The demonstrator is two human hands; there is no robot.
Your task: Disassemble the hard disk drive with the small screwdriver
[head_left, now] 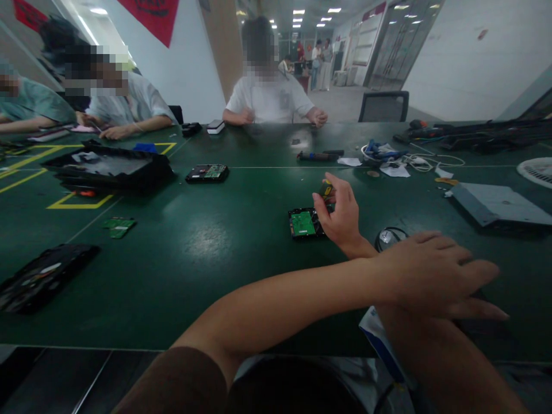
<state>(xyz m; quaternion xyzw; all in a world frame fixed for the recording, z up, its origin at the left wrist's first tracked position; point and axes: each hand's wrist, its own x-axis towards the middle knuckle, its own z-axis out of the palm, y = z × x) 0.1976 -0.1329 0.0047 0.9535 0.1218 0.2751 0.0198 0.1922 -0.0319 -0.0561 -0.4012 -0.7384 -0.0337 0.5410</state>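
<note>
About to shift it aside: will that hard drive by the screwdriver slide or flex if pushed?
The hard drive likely stays stiff: a boxy body under a green board. Lying flat on the glossy table, it should slide, not tip.

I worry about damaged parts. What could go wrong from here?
1. The right hand holds a screwdriver just above the drive, whose green board is bare; a slip could scratch it.
2. The left hand lies flat, away from the drive, so the drive may slide on the table.
3. The arms are crossed, which may cramp the tool hand.
</note>
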